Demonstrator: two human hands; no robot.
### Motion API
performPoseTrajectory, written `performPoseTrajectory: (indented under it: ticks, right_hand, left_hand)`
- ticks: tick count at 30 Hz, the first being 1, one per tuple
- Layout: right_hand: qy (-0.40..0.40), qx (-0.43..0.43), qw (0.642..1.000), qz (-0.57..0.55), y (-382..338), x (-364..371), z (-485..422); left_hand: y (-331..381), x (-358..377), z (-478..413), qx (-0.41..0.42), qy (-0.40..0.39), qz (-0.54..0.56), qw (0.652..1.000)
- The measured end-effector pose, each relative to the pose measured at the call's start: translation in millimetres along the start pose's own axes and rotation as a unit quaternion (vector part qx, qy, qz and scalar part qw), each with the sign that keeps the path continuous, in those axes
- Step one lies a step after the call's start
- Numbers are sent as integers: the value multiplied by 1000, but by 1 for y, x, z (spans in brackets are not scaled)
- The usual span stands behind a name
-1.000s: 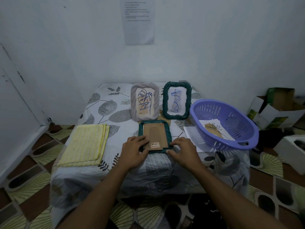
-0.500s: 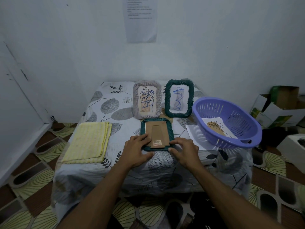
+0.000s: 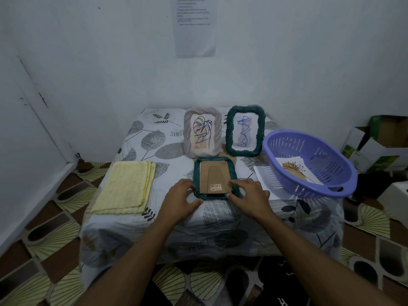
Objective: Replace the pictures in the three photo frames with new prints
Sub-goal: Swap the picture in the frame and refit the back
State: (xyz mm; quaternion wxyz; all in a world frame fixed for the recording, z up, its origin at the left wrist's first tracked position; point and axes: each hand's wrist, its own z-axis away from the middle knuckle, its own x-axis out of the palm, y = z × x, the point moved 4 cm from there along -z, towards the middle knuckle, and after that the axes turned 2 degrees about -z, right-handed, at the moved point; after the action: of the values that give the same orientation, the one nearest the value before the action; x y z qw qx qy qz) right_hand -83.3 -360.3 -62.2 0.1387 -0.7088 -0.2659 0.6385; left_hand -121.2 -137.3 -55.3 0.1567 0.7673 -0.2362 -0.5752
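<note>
Leaf-print cloth covers the bench (image 3: 154,138), plain white wall behind. Face-down frame (image 3: 215,177), dark green with its cardboard back showing, lies flat near the front edge. Left hand (image 3: 180,198) and right hand (image 3: 249,196) each hold a lower corner, fingers curled over the rim, thumbs at the near side. 2 more stand just behind: grey frame (image 3: 202,132) and upright green frame (image 3: 245,131). Purple basket (image 3: 313,192) on the right has a print (image 3: 294,171) inside; yellow cloth (image 3: 125,187) lies left.

The leaf-print tabletop (image 3: 167,173) carries a folded yellow cloth (image 3: 125,186), an upright grey frame (image 3: 202,132) and green frame (image 3: 245,131), a face-down frame (image 3: 215,177), and a purple basket (image 3: 287,146).
</note>
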Motion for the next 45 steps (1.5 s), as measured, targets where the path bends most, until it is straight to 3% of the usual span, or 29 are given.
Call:
performPoseTrajectory:
  ticks: [5,10,30,35,40,42,45]
  right_hand:
    - [-32,-14,999,37,2,3,-4]
    - [-32,-12,999,43,1,5,-6]
    - [-67,-13,997,38,2,3,-7]
    - [-27,4,996,-86,-1,-13,-23]
    - [-4,88,980,-181,-1,-15,-40]
    - [-17,144,951,-273,1,-12,-43]
    - [-17,202,882,-426,1,-14,-45]
  left_hand:
    - [2,2,2,-38,40,56,997]
    - [-1,2,2,-74,33,111,991]
    - [4,-1,-3,-71,-18,101,992]
    - [19,0,-27,-93,33,100,990]
    - [48,20,-53,-90,-5,98,991]
    - [53,28,-61,-112,-27,96,989]
    - [54,33,-69,-165,-57,104,979]
